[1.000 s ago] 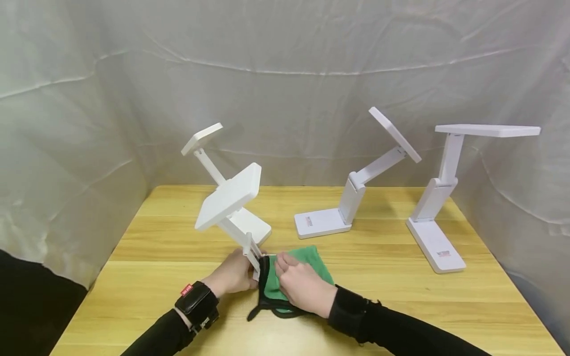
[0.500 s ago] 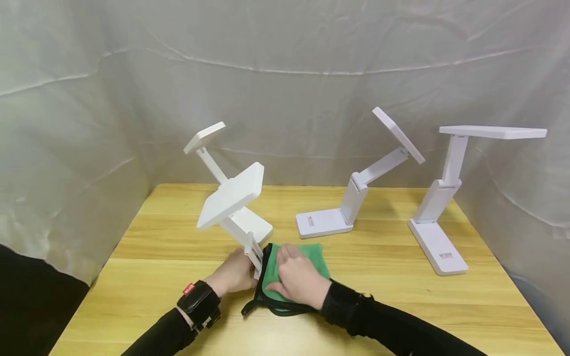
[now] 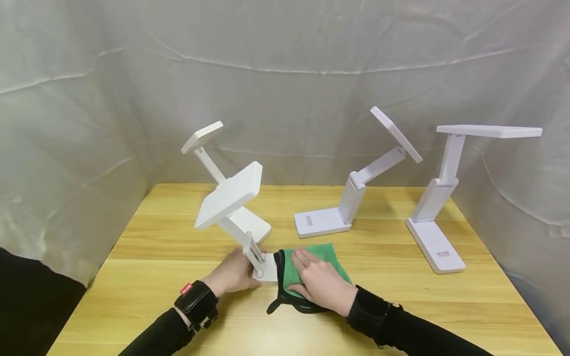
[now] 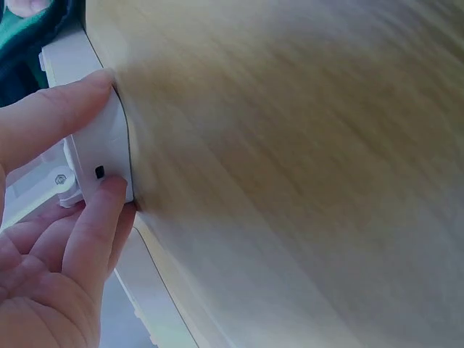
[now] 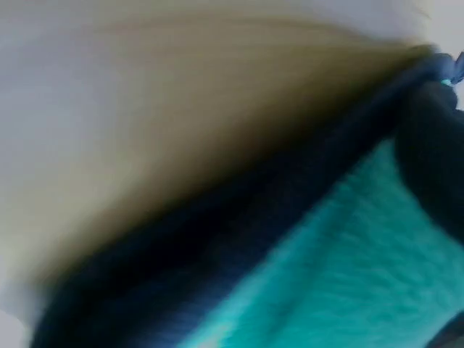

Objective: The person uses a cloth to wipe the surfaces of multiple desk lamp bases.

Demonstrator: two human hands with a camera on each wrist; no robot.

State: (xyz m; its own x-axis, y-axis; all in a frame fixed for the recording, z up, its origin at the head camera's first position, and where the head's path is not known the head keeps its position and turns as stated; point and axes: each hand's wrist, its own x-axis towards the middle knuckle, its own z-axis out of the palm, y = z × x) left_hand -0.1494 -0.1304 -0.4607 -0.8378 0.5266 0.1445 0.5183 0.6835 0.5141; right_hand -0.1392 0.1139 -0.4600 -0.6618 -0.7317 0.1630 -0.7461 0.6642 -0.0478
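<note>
Head view has two black sleeves reaching in over the wood-grain surface, a black band with a red tag on the left wrist. Next comes the green cloth, edged in black, its loop toward the near side; it overlaps the base of the near white lamp. On it lies the right hand, its grip spread, fingers extended and thumb apart. Just left, the left hand has its grip clamped on the lamp's base, thumb and fingers on either side; the left wrist view shows a small dark slot beside one fingertip. Beyond stand three more white lamps: the right lamp with a level head, the rear left lamp partly hidden, and the middle lamp. Pale fabric hangs behind everything.
</note>
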